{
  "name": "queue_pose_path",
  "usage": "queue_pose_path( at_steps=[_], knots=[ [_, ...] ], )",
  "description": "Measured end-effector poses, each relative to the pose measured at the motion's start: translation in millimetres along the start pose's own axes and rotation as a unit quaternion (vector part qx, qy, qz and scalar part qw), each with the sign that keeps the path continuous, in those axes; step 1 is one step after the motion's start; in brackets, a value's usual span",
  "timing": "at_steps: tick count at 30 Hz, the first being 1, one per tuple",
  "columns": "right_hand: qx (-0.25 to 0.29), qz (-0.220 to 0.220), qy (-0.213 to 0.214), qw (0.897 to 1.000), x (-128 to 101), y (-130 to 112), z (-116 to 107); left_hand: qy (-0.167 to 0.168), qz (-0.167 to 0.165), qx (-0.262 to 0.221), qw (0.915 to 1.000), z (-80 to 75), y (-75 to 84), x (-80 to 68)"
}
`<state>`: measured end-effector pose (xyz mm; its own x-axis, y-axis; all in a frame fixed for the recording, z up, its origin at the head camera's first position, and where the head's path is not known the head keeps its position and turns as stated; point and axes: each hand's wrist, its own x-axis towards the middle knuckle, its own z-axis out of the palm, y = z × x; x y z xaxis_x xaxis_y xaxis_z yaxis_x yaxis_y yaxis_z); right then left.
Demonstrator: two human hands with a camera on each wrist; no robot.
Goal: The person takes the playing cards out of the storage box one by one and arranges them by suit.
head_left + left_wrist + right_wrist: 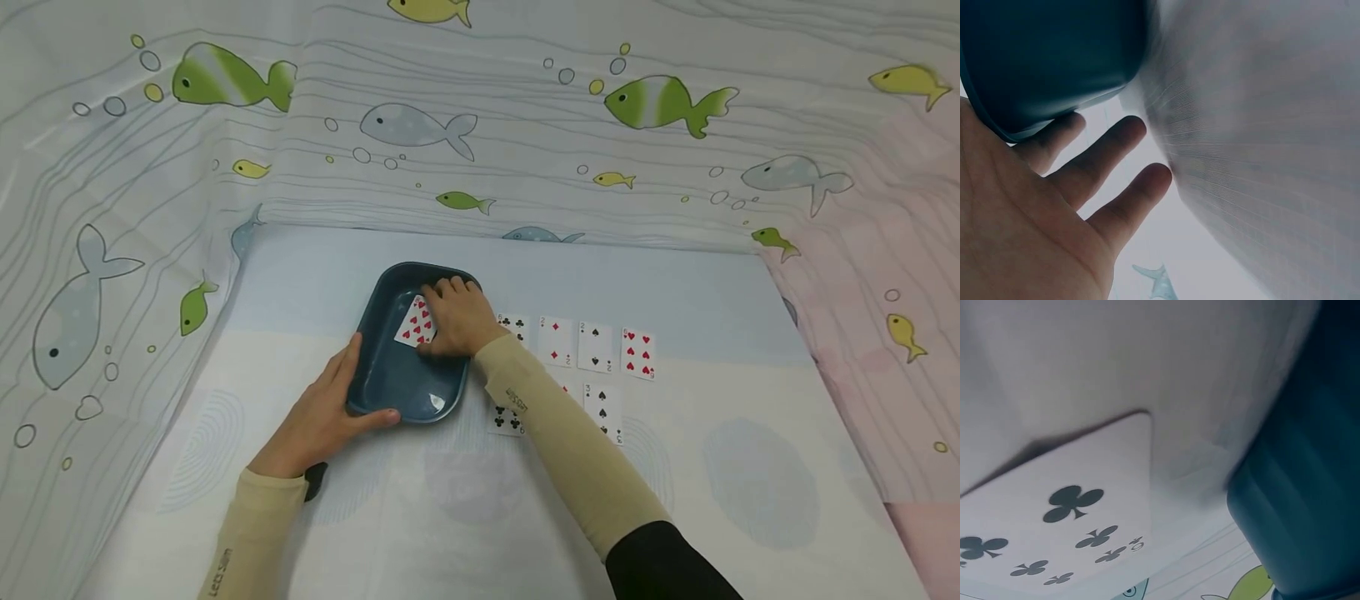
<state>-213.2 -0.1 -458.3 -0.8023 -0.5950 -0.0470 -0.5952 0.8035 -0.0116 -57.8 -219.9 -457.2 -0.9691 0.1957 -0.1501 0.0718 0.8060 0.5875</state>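
Note:
A dark blue rectangular tray (pixel 405 387) with rounded corners stands on the table. Inside it a hearts playing card (pixel 414 323) lies partly under my right hand (pixel 459 317); thumb and index finger grip the card's edges, and the palm side is hidden. My left hand (pixel 330 417) rests against the tray's near left corner, fingers straight along the side and thumb at the near rim. In the left wrist view, the left hand's spread fingers (pixel 1100 159) touch the tray's outer wall (pixel 1060 56). The right wrist view catches only the tray's side (pixel 1297 487) and a clubs card (pixel 1104 481).
Right of the tray several cards lie face up in two rows, among them a two of diamonds (pixel 555 342), two of spades (pixel 595 347), six of hearts (pixel 637 353) and three of spades (pixel 603 412). My right forearm partly covers the lower row. Fish-patterned curtains (pixel 420 167) surround the table.

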Motion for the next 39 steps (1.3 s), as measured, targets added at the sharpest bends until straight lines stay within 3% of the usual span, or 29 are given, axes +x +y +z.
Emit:
queue_pose_path(
  at_steps=[20, 39],
  knots=[
    [0.096, -0.011, 0.098, 0.990, -8.3, 2.7, -0.6, 0.007, 0.013, -0.004, 0.9999, 0.5, -2.5, -1.9],
    [0.118, -0.039, 0.088, 0.988, -16.1, 8.6, -9.5, -0.001, 0.004, -0.006, 1.0000, -0.1, -2.5, -1.9]
  ],
)
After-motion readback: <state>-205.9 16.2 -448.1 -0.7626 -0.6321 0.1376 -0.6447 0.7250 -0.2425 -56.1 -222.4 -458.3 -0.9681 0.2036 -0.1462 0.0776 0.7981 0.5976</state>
